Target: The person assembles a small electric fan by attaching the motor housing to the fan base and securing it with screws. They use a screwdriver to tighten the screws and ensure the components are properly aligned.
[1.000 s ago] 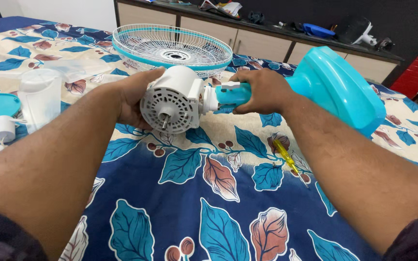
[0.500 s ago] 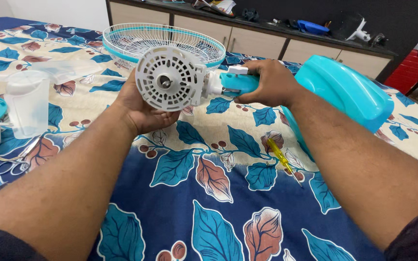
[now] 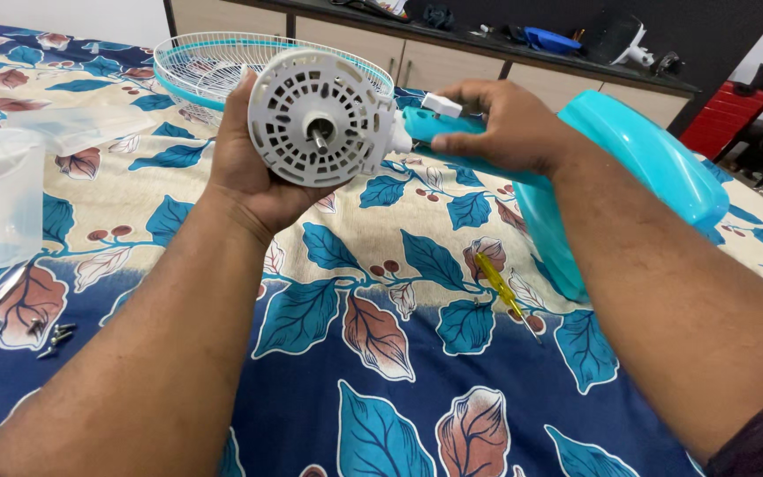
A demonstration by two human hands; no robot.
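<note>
Raised since the earlier frame, the white motor housing (image 3: 321, 117) now tilts its shaft toward you above the bedspread (image 3: 381, 353). Your left hand (image 3: 253, 168) cups it from behind, fingers curled. Your right hand (image 3: 505, 124) is closed around the turquoise neck (image 3: 430, 125).

Motor housing (image 3: 321, 119): white plastic, matt, perforated; metal shaft at centre. Fan neck (image 3: 439, 128) and base (image 3: 638, 163): turquoise plastic, smooth, glossy. Fan guard (image 3: 214, 66): thin white coated wire. Bedsheet (image 3: 381, 353): printed cloth, matt. Screwdriver (image 3: 501, 287): translucent yellow plastic handle. Screws (image 3: 55, 337): shiny metal.
</note>
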